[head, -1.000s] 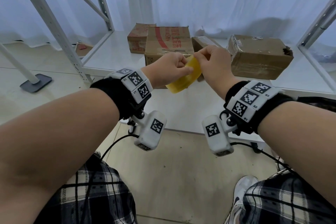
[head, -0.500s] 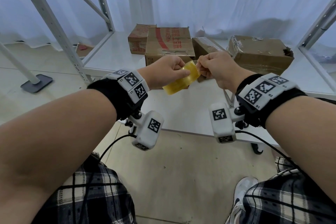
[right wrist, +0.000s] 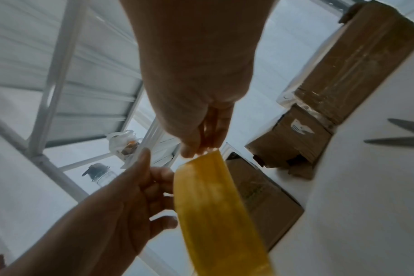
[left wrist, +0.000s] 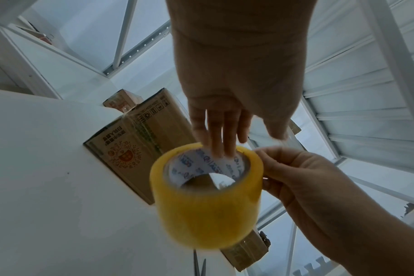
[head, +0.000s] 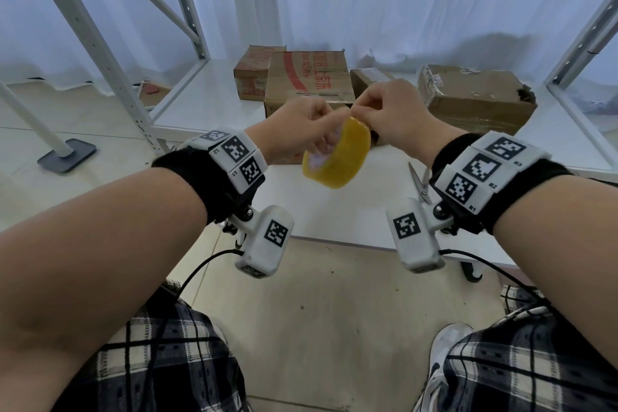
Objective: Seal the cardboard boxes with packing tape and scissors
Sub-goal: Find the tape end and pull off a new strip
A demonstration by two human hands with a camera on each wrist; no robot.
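Observation:
A yellow tape roll (head: 337,157) hangs above the white table (head: 351,221), in front of a big brown cardboard box (head: 309,84) with red print. My left hand (head: 301,130) holds the tape roll (left wrist: 208,205) with its fingers (left wrist: 220,134) hooked through the printed core. My right hand (head: 388,110) pinches the top edge of the tape roll (right wrist: 213,205) between thumb and fingers (right wrist: 201,145); whether a free end of tape is lifted I cannot tell. Scissors (head: 421,184) lie on the table under my right wrist.
Three more boxes stand on the table: a small one (head: 254,77) at the back left, another small one (head: 368,77) behind my hands, and a battered one (head: 475,97) at the right. White rack posts (head: 83,43) rise at the table's left and right sides.
The roll has tipped and dropped a little, so its hole now faces me. My left fingers have gone into the core. My right wrist has swung out to the right, uncovering the scissors.

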